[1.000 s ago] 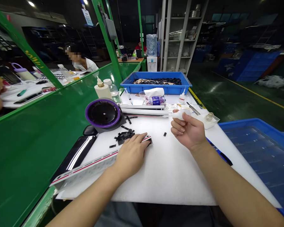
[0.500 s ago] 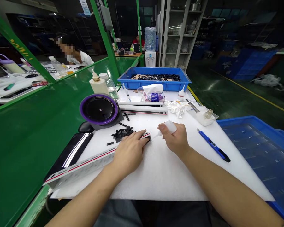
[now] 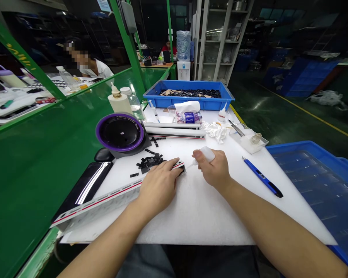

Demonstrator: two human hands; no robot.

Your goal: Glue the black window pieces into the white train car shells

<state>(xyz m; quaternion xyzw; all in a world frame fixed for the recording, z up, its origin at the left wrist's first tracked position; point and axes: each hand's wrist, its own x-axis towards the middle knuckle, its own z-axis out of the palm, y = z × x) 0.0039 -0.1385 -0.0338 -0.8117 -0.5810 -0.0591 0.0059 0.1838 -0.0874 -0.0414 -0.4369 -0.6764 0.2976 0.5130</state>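
Observation:
My left hand [image 3: 159, 183] lies over the far end of a long white rail [image 3: 104, 202] with a red stripe, its fingers wrapped round it. The rail slants from the near left edge to the middle of the white work surface [image 3: 203, 216]. My right hand [image 3: 216, 168] grips a small white squeeze bottle [image 3: 207, 154], whose thin nozzle points left, just right of the rail's end. Small black pieces [image 3: 147, 162] lie in a loose pile beyond my left hand.
A purple-rimmed black round device [image 3: 120, 132] stands at the left. More rails [image 3: 174, 133], a tissue pack [image 3: 188, 117] and a blue bin [image 3: 188, 103] lie farther back. A blue cutter [image 3: 261, 175] and an acrylic tray [image 3: 251, 143] are on the right. A person [image 3: 97, 69] sits beyond the green partition.
The view has shifted very slightly. My right hand and the bottle sit a touch farther left; my left hand keeps its place on the rail.

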